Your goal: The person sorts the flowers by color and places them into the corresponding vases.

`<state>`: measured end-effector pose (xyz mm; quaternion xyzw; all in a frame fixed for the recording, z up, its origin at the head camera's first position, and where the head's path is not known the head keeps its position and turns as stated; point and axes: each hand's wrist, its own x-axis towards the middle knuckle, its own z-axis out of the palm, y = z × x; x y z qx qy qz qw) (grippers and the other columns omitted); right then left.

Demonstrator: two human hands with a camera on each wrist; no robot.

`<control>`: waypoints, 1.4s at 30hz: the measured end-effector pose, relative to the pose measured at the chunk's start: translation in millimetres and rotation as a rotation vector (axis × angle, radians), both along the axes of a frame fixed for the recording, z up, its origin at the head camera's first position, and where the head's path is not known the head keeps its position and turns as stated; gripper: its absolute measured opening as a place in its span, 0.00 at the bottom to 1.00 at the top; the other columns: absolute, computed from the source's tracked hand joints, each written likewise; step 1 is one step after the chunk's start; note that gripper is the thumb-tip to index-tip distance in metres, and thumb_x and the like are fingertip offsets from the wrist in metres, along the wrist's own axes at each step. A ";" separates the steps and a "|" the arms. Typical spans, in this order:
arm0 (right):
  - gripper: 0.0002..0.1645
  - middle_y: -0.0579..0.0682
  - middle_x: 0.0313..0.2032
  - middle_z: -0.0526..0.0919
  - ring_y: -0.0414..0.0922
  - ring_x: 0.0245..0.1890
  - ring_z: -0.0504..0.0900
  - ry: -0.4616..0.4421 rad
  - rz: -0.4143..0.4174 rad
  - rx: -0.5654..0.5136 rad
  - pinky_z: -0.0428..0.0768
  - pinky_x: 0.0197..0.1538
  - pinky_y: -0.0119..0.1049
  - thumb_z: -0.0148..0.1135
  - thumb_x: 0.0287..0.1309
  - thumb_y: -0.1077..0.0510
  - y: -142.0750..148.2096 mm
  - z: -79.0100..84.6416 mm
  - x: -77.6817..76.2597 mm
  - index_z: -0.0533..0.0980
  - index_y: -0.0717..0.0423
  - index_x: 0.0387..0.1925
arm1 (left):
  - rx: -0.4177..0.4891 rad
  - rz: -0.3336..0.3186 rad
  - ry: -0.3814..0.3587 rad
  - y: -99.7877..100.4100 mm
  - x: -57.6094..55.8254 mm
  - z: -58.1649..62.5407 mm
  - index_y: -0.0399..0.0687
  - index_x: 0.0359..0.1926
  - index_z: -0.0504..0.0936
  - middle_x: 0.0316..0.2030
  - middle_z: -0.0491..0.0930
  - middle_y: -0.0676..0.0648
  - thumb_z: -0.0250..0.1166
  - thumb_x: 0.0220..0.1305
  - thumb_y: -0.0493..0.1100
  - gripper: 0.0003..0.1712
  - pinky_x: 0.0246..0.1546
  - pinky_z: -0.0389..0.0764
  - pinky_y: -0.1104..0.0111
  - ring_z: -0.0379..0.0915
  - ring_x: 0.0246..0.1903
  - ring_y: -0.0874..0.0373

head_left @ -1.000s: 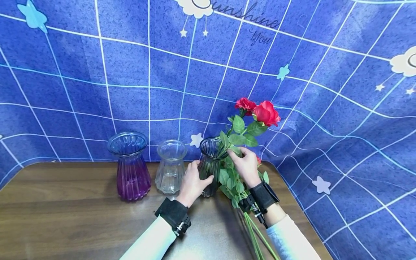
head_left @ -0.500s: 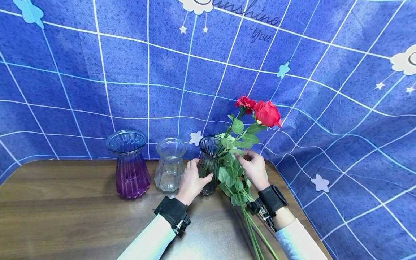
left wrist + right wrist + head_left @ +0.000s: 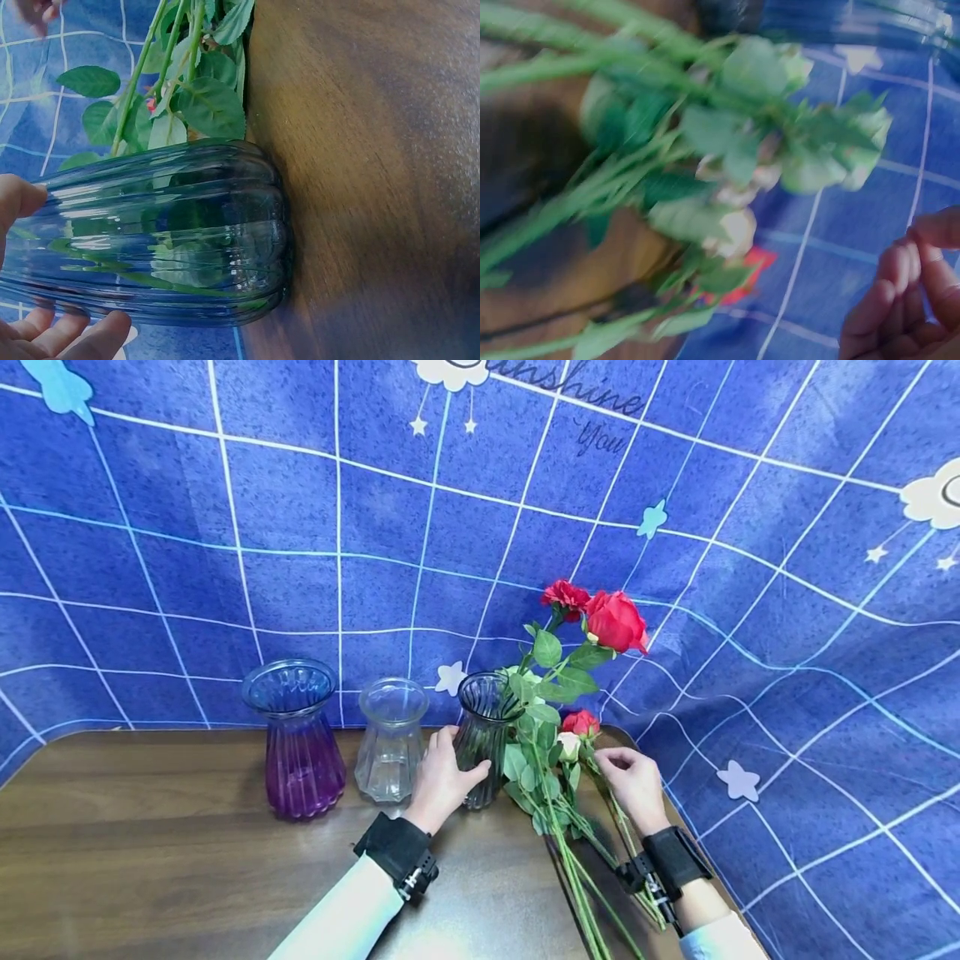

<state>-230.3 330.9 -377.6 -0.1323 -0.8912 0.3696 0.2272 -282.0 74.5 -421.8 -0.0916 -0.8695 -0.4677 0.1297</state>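
My left hand (image 3: 444, 777) grips the dark grey glass vase (image 3: 480, 760) from its left side. In the left wrist view the thumb and fingers lie on opposite sides of its ribbed glass (image 3: 187, 225). A red carnation (image 3: 566, 597) and a large red rose (image 3: 617, 621) lean out of this vase to the right. Nothing is between the loosely bent fingers of my right hand (image 3: 633, 781), just right of a white rose (image 3: 569, 746) and another red rose (image 3: 581, 723) lying on the table. The right wrist view is blurred.
A clear glass vase (image 3: 392, 752) stands left of my left hand. Farther left is a blue and purple vase (image 3: 303, 760). Long green stems (image 3: 577, 885) run toward the front of the brown table (image 3: 187, 860). A blue patterned cloth (image 3: 300, 527) hangs behind.
My right hand has let go of the leafy stem at the vase's rim and moved right and down toward the lying flowers. The left hand stays on the grey vase.
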 end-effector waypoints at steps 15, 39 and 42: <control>0.13 0.57 0.25 0.84 0.53 0.31 0.81 -0.340 -0.019 0.147 0.74 0.36 0.41 0.60 0.50 0.56 56.7 -43.0 22.3 0.82 0.65 0.28 | -0.033 0.009 0.030 0.4 1.9 -2.6 0.36 0.62 0.65 0.53 0.71 0.36 0.69 0.50 0.53 0.43 0.53 0.72 0.52 0.69 0.54 0.41; 0.12 0.60 0.27 0.83 0.55 0.29 0.80 -0.350 0.005 0.230 0.74 0.31 0.44 0.63 0.46 0.56 66.2 -75.6 10.2 0.81 0.64 0.23 | -0.014 -0.021 0.004 -1.7 2.6 -0.8 0.35 0.62 0.66 0.54 0.71 0.35 0.70 0.50 0.52 0.43 0.55 0.71 0.51 0.68 0.56 0.40; 0.11 0.60 0.27 0.83 0.57 0.31 0.81 -0.348 -0.009 0.234 0.75 0.32 0.45 0.63 0.46 0.57 67.1 -78.6 7.8 0.81 0.64 0.23 | -0.021 -0.017 0.012 -1.6 1.6 -1.8 0.35 0.61 0.66 0.54 0.71 0.35 0.70 0.49 0.52 0.43 0.54 0.71 0.52 0.69 0.55 0.40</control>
